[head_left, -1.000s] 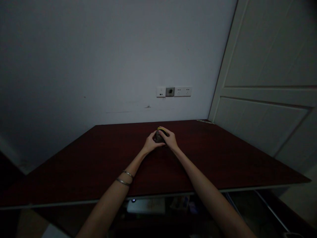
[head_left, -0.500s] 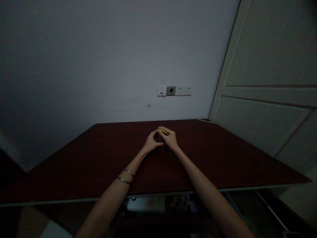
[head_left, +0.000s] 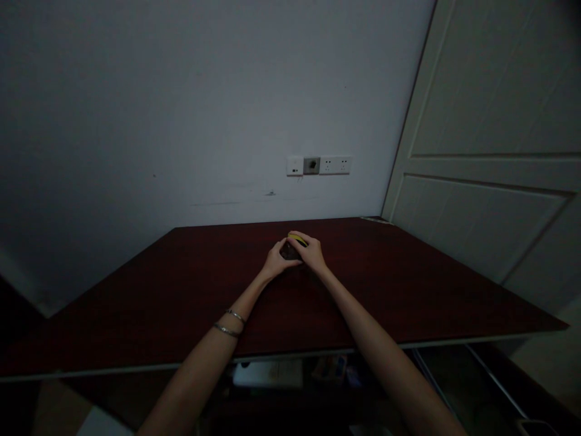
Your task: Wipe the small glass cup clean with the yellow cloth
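Above the middle of the dark red desk [head_left: 181, 303], both hands meet around a small dark jar-like container [head_left: 288, 252] with a yellow rim or lid at its top. My left hand [head_left: 275, 262] wraps its left side and underside, thumb near the top. From the right, my right hand [head_left: 314, 253] closes over the yellow top, its fingers bent across it. Much of the container is hidden by the fingers, and the dim light hides its contents. Two thin bangles [head_left: 229, 330] circle my left forearm.
A pale wall [head_left: 227, 109] with a row of sockets [head_left: 318, 166] rises behind the desk. To the right stands a white panelled door [head_left: 494, 133]. Under the desk's front edge, a white flat object [head_left: 267, 374] and other items lie in shadow.
The view has shifted very slightly. Both hands keep their hold on the container in almost the same place.
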Tool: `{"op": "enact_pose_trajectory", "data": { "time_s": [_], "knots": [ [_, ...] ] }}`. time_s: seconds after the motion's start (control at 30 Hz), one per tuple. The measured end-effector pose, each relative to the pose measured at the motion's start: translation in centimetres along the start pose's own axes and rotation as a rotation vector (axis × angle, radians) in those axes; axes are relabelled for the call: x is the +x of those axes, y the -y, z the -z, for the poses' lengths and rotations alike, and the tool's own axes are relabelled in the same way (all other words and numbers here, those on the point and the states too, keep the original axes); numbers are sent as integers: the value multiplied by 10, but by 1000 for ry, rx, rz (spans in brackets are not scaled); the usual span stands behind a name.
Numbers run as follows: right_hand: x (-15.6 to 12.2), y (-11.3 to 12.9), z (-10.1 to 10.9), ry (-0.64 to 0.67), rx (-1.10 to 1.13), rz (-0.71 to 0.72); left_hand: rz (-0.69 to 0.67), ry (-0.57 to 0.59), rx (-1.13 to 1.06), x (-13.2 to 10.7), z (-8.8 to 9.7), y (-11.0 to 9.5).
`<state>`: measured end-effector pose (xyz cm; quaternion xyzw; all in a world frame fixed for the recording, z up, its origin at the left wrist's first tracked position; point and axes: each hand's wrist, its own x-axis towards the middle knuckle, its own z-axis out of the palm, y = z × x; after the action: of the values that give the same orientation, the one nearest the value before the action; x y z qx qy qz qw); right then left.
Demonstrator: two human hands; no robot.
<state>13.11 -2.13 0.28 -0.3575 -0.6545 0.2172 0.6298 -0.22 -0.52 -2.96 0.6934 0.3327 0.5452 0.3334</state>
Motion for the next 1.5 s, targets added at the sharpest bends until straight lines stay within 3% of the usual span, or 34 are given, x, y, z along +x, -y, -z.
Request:
{"op": "enact_pose_trajectory", "data": {
  "time_s": [0.13, 0.23, 0.4, 0.67, 0.93, 1.2, 1.27, 1.5],
  "knots": [
    [6, -4, 4, -39, 129, -180, 29, 22, -13, -3, -4, -16],
    [5, 0, 4, -19, 160, -138, 77, 15, -77, -3, -5, -20],
    [-1, 6, -1, 80, 161, -7, 96, -53, -202, 0, -3, -9],
    [2, -5, 0, -16, 153, -136, 164, -27, -283, 0, -6, -9],
    [-1, 3, 2, 209, 134, 56, 115, -45, -287, 3, -3, -1],
    [4, -4, 2, -5, 111, -157, 83, 3, -179, -1, -7, -6],
    [1, -3, 1, 8, 84, -122, 80, -10, -151, 0, -8, -1],
    [-8, 9, 1, 190, -121, 243, 16, -10, -172, 4, -7, 15]
  ]
}}
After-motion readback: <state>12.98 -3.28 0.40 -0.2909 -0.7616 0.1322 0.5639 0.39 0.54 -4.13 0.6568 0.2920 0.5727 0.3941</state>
